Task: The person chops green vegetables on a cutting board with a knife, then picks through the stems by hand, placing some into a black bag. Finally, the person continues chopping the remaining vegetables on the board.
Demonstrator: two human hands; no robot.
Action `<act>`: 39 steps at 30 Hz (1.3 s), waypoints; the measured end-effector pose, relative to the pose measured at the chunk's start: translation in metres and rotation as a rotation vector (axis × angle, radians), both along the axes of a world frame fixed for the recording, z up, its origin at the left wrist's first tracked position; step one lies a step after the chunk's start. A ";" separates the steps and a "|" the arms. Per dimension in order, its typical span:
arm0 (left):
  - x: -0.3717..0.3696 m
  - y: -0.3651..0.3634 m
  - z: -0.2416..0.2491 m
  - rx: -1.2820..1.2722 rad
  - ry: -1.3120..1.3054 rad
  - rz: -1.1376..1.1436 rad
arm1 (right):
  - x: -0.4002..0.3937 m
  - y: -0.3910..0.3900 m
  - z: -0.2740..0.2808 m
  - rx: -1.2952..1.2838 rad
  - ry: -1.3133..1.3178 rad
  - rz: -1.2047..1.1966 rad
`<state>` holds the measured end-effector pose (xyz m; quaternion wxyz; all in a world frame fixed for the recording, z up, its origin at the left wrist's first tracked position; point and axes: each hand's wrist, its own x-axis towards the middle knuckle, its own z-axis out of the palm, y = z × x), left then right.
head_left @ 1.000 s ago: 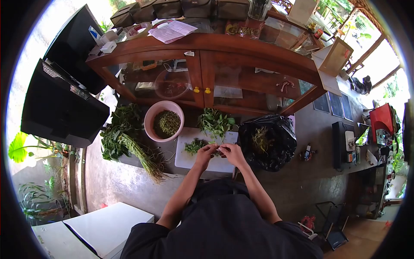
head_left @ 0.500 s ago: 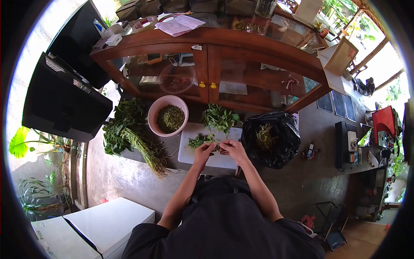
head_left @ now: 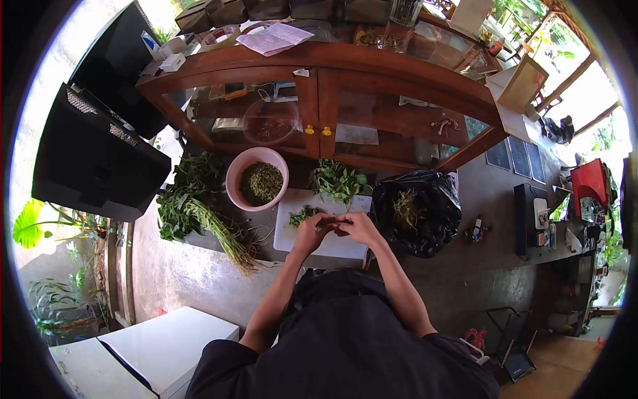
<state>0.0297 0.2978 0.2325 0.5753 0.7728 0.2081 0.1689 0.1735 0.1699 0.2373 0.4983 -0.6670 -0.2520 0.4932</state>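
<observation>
Over the white board [head_left: 332,249], hands [head_left: 310,234] [head_left: 360,229] together, fingers [head_left: 321,219] curled

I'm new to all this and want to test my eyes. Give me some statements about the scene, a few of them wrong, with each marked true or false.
1. The left hand and right hand are close together over the white board. True.
2. The pink bowl holds small green bits. True.
3. The black bag is left of the pink bowl. False: the black bag is right of the white board.
4. The long-stemmed bunch lies on the white board. False: it lies to the left.
5. The cabinet has two yellow knobs. True.
</observation>
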 end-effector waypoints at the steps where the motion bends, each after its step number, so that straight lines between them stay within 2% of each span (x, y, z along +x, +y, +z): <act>1: 0.000 -0.001 0.001 -0.121 0.037 -0.004 | 0.000 -0.002 -0.004 0.009 0.034 -0.023; 4: -0.002 -0.001 -0.004 -0.237 0.093 -0.038 | -0.002 -0.008 -0.011 0.028 0.100 -0.064; 7: -0.006 -0.002 -0.010 -0.167 0.257 -0.049 | -0.007 -0.015 -0.016 0.031 0.121 -0.078; 12: -0.016 -0.012 -0.011 -0.142 0.151 0.001 | -0.016 -0.016 -0.016 -0.017 0.169 -0.116; 15: -0.020 -0.014 -0.012 0.034 0.016 -0.018 | -0.019 -0.016 -0.032 -0.062 0.302 -0.149; 21: -0.025 -0.014 -0.012 0.174 -0.017 -0.005 | -0.028 -0.016 -0.037 -0.174 0.535 -0.226; 27: -0.029 -0.014 -0.019 0.373 -0.041 -0.074 | -0.040 -0.021 -0.038 -0.174 0.470 -0.243; 32: -0.031 -0.017 -0.028 0.382 -0.046 -0.112 | -0.044 -0.035 -0.040 -0.093 0.542 -0.273; 34: -0.035 -0.018 -0.038 0.242 0.006 -0.078 | -0.039 -0.047 -0.040 -0.168 0.458 -0.239; 35: -0.036 -0.016 -0.043 0.242 0.008 -0.080 | -0.036 -0.055 -0.039 -0.239 0.246 -0.235; 36: -0.039 -0.013 -0.051 0.220 0.088 -0.052 | -0.033 -0.066 -0.047 -0.242 0.250 -0.235; 38: -0.043 -0.011 -0.067 0.192 0.173 -0.019 | -0.029 -0.087 -0.073 -0.460 -0.594 -0.136; 39: -0.042 -0.009 -0.072 0.275 0.223 -0.018 | -0.031 -0.090 -0.076 -0.461 -0.593 -0.130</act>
